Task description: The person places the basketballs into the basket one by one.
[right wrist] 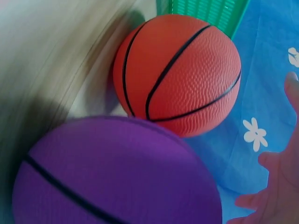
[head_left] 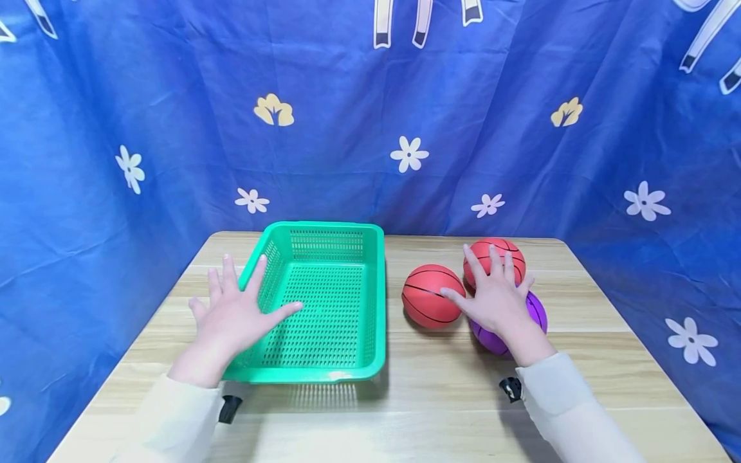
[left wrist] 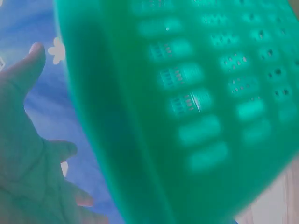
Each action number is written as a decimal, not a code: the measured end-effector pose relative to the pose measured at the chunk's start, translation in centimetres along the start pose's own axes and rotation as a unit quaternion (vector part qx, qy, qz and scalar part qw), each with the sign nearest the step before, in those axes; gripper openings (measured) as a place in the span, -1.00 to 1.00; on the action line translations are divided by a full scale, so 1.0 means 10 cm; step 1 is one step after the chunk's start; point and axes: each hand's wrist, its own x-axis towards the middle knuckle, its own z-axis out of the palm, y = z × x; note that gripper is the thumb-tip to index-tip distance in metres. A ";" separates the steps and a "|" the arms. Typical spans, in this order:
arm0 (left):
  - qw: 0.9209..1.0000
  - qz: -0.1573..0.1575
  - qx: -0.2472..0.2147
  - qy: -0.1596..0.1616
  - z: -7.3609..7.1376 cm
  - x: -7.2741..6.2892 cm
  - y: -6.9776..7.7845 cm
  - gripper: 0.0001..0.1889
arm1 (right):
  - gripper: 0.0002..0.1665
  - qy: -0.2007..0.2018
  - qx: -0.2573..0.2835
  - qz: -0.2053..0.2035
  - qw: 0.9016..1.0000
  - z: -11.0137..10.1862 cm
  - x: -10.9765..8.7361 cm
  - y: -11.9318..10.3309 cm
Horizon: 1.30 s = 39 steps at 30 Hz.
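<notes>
A green perforated plastic basket [head_left: 379,308] stands on the left half of the table with nothing inside. My left hand [head_left: 234,318] is spread over its left rim, fingers apart; in the left wrist view the basket's side wall [left wrist: 154,186] fills most of the picture. To the right sit two red toy basketballs, a nearer one [head_left: 428,299] and a farther one [head_left: 503,247], plus a purple ball [head_left: 492,341]. Over this group my right hand [head_left: 498,302] hovers with fingers spread, partly covering the purple ball. In the right wrist view that hand [right wrist: 280,186] shows beside the purple ball [right wrist: 121,172].
The wooden table [head_left: 440,411] has its far edge against a blue curtain [head_left: 347,128] printed with flowers, which also hangs along both sides. Black wrist cameras [head_left: 229,409] sit under both light sleeves [head_left: 573,405].
</notes>
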 end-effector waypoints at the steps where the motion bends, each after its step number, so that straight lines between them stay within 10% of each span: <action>1: 1.000 -0.003 -0.001 0.001 -0.01 0.00 -0.03 0.20 | 0.15 0.001 0.002 0.001 1.000 -0.01 0.00 0.02; 18: 1.000 -0.006 0.005 0.000 -0.06 0.05 -0.63 0.13 | 0.25 0.002 0.011 0.039 0.999 -0.10 -0.10 0.42; 39: 0.991 0.023 -0.125 -0.043 0.04 0.23 -1.12 0.06 | 0.23 -0.022 0.092 0.044 0.995 -0.20 -0.21 0.94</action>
